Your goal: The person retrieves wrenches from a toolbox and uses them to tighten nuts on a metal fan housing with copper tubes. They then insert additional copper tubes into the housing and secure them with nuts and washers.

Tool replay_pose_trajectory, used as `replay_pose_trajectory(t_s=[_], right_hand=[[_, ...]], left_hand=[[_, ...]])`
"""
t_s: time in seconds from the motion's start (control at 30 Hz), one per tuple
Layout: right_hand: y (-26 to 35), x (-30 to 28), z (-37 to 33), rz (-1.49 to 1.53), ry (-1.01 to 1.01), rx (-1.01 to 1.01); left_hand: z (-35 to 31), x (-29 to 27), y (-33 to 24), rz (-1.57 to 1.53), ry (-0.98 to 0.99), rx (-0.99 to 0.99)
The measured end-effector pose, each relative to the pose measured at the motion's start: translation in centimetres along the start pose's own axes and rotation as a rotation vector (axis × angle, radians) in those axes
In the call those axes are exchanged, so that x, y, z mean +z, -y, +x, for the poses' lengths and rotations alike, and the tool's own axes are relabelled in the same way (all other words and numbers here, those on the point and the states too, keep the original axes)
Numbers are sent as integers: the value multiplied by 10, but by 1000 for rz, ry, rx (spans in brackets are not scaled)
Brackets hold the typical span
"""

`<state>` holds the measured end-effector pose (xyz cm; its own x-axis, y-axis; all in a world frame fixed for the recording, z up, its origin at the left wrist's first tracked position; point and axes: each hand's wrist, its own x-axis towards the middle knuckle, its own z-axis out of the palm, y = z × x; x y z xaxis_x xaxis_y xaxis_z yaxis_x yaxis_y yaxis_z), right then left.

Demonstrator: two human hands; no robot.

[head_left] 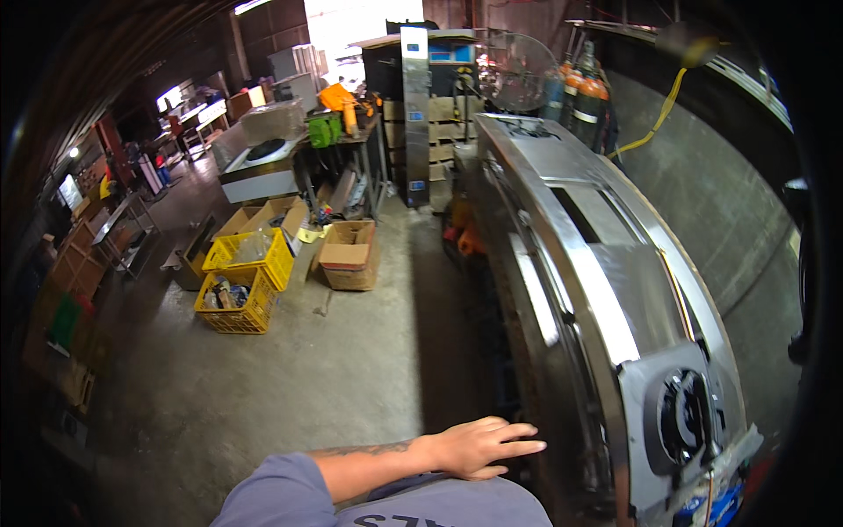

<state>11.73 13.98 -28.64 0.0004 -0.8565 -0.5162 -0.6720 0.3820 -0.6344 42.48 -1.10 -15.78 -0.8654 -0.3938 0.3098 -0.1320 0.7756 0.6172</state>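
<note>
A loosely spread left hand (481, 446) is held just left of a long steel worktop (639, 290).
Ahead and to the left of the hand, latticed yellow plastic crates (233, 318) are seen, then an open-topped cardboard box (351, 278), all set on smooth grey concrete floor (369, 378). The hand's fingers are extended rightward; nothing is seen in its grasp, though the palm is hidden. By the left hand the worktop is most nearly approached, its long axis carried forward from beside the fingertips; contact cannot be told. Its brushed, shiny metal is broken by a rectangular opening, a thin copper-coloured pipe (678, 294) and, directly right of the hand, a grey-plated, round black burner (681, 417).
</note>
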Motion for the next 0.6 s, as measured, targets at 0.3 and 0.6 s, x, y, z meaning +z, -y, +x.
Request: replay_pose_trajectory(t_s=[0.3, 0.6], right_hand=[[131, 44, 209, -158, 196, -115], [192, 49, 484, -280, 331, -222]], left_hand=[[-128, -137, 151, 7, 171, -626], [-358, -65, 396, -168, 140, -1439]])
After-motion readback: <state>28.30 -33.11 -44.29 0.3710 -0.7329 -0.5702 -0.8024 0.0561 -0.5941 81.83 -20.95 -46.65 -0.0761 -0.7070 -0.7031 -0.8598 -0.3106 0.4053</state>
